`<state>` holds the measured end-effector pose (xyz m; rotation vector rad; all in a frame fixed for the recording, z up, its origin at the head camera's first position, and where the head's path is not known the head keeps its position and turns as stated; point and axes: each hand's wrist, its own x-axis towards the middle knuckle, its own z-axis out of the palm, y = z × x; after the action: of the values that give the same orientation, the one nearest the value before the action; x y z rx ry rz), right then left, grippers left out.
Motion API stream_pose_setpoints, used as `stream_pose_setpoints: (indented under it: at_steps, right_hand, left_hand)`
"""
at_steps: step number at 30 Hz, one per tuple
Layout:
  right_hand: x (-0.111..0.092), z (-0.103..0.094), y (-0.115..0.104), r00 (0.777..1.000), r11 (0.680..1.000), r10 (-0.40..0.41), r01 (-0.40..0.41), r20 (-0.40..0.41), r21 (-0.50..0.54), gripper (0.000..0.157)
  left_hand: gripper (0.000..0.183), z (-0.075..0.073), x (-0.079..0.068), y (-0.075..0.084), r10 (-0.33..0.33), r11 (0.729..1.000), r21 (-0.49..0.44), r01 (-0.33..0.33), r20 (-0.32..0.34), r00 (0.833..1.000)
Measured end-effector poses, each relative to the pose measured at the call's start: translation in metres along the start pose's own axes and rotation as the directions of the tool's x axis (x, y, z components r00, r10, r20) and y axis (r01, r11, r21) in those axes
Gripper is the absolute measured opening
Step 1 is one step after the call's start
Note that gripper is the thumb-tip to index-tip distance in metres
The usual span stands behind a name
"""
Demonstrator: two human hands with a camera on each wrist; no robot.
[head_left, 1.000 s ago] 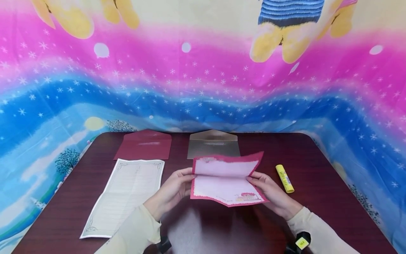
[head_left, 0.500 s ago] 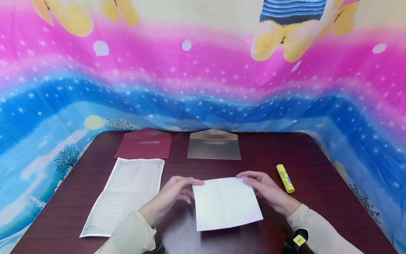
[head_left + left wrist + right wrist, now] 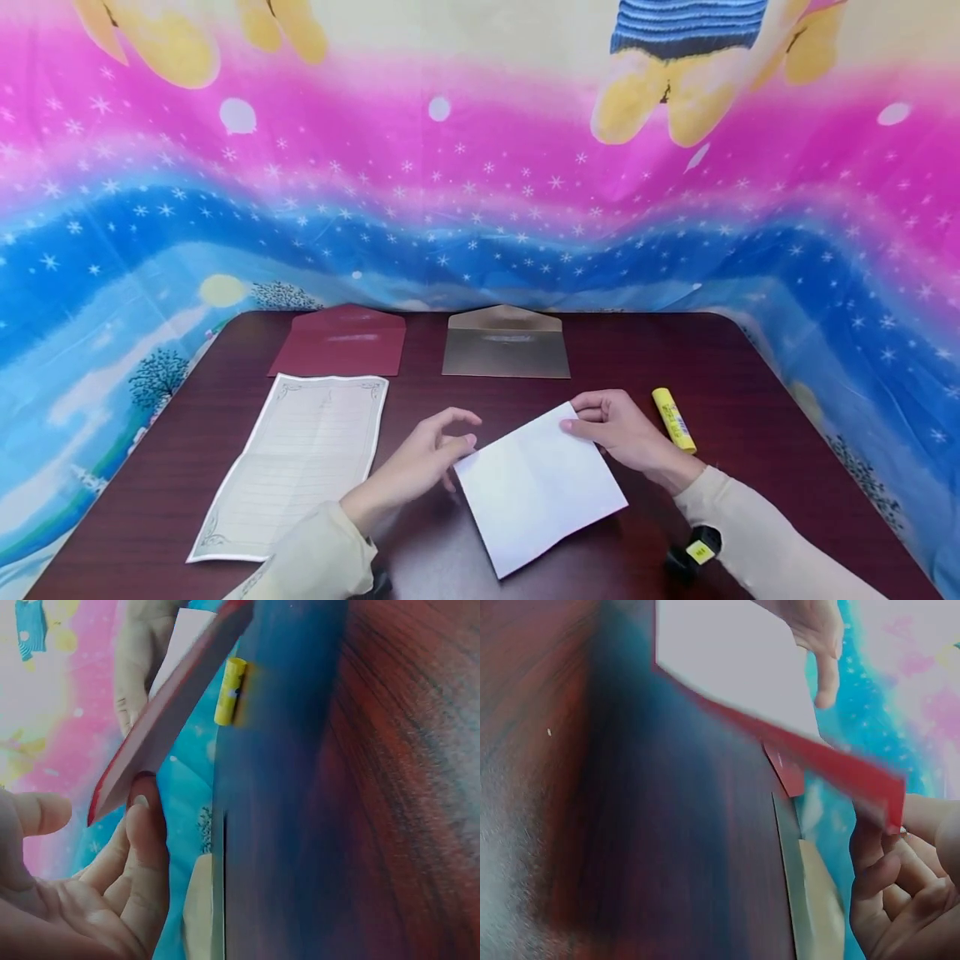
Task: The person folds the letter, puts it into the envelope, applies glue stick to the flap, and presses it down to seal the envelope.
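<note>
A folded sheet of letter paper (image 3: 540, 492), white side up, is held tilted above the front middle of the table. Red border shows along its edges in the right wrist view, where the folded paper (image 3: 742, 667) gapes a little. My right hand (image 3: 622, 433) pinches its far right corner between thumb and fingers. At the left corner is my left hand (image 3: 420, 462), thumb raised apart from the paper. In the left wrist view, fingertips of the left hand (image 3: 97, 877) meet the underside of the paper (image 3: 161, 727).
On the dark wooden table (image 3: 420, 400) lie a red envelope (image 3: 341, 357) and a bronze envelope (image 3: 506, 357) at the back, flaps raised. A lined letter sheet (image 3: 300, 467) lies at left, and a yellow glue stick (image 3: 673, 421) at right. A patterned cloth (image 3: 480, 208) hangs behind.
The letter paper, unfolded with its pink inside showing a second ago, has been folded over to its white back and turned counterclockwise. The left thumb has come off it; the right hand keeps its grip.
</note>
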<state>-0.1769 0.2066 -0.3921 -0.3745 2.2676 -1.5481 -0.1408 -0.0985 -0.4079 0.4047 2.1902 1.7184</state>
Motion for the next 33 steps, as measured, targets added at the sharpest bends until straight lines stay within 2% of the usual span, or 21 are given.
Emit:
stream_pose_setpoints:
  at_steps: [5, 9, 13, 18, 22, 26, 30, 33]
  right_hand:
    - [0.001, 0.003, -0.010, 0.998, 0.997, -0.057, 0.058, 0.023, -0.058, 0.029]
    - [0.002, 0.007, -0.017, 0.990, 0.982, -0.126, 0.133, 0.057, -0.134, 0.024]
    - [0.005, 0.013, -0.022, 0.979, 0.960, -0.182, 0.197, 0.089, -0.200, 0.020]
    - [0.006, 0.020, -0.026, 0.977, 0.943, -0.196, 0.212, 0.087, -0.256, 0.019]
    - [0.004, 0.019, -0.028, 0.977, 0.929, -0.201, 0.212, 0.068, -0.302, 0.020]
    - [0.001, 0.010, -0.031, 0.977, 0.934, -0.212, 0.208, 0.019, -0.289, 0.021]
    - [-0.002, -0.002, -0.033, 0.975, 0.952, -0.217, 0.199, -0.055, -0.233, 0.026]
    - [-0.004, -0.007, -0.033, 0.974, 0.965, -0.193, 0.166, -0.118, -0.203, 0.031]
  left_hand:
    - [0.043, 0.007, 0.007, 0.003, -0.020, 1.000, 0.015, 0.019, 0.096, 0.995]
    - [0.036, 0.014, 0.013, 0.005, -0.033, 0.997, 0.068, 0.024, 0.136, 0.990]
    - [0.027, 0.019, 0.014, 0.005, -0.006, 0.994, 0.109, -0.012, 0.168, 0.986]
    - [0.016, 0.023, 0.010, 0.004, 0.037, 0.990, 0.126, -0.063, 0.199, 0.979]
    - [0.013, 0.023, 0.004, 0.002, 0.042, 0.988, 0.138, -0.062, 0.147, 0.988]
    - [0.014, 0.020, -0.001, 0.001, 0.046, 0.990, 0.129, -0.055, 0.074, 0.996]
    - [0.018, 0.016, -0.003, 0.000, 0.031, 0.999, 0.030, -0.031, 0.000, 1.000]
    - [0.023, 0.014, -0.004, 0.001, 0.007, 0.999, -0.041, -0.010, -0.071, 0.997]
